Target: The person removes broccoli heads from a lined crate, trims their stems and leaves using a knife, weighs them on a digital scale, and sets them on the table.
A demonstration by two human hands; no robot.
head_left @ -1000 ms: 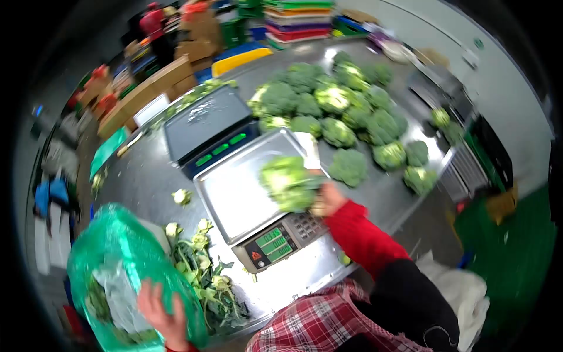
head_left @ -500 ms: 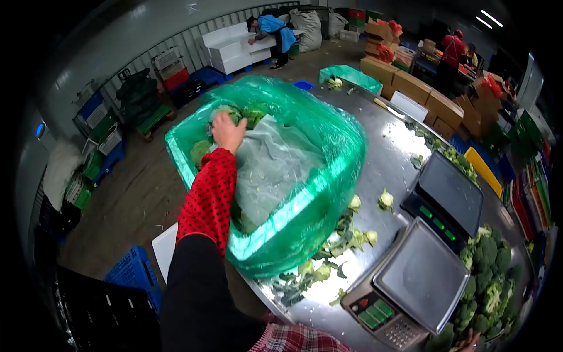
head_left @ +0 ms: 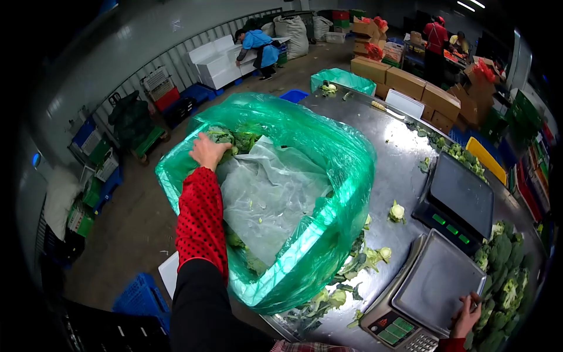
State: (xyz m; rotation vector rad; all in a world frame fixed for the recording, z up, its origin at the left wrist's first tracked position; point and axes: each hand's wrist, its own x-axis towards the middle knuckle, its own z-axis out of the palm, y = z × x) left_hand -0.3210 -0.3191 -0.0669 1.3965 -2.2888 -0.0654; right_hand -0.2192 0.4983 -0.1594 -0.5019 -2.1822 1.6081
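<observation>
A green plastic bag point(head_left: 346, 176) lines a deep container at the left of the metal table. Its inside shows a crumpled translucent sheet point(head_left: 264, 193) and broccoli point(head_left: 220, 135) along the far left side. My left hand point(head_left: 208, 152) is at the bag's far left edge beside this broccoli, fingers spread. At the lower right, my right hand point(head_left: 465, 320) hovers by the right edge of the silver scale tray point(head_left: 437, 281), fingers bent and apart, with no broccoli in it. A broccoli pile point(head_left: 504, 270) lies just beyond this hand.
A second, black scale point(head_left: 460, 188) stands behind the silver one. Trimmed stems and leaves point(head_left: 358, 258) lie beside the bag, with a knife point(head_left: 387, 110) farther back. A blue crate point(head_left: 141, 299) is on the floor. Co-workers point(head_left: 261, 50) point(head_left: 435, 41) are in the background.
The view has swung left since the first frame. The broccoli has left my right hand, which has risen beside the tray. My left hand has moved from above the bag's broccoli to its edge.
</observation>
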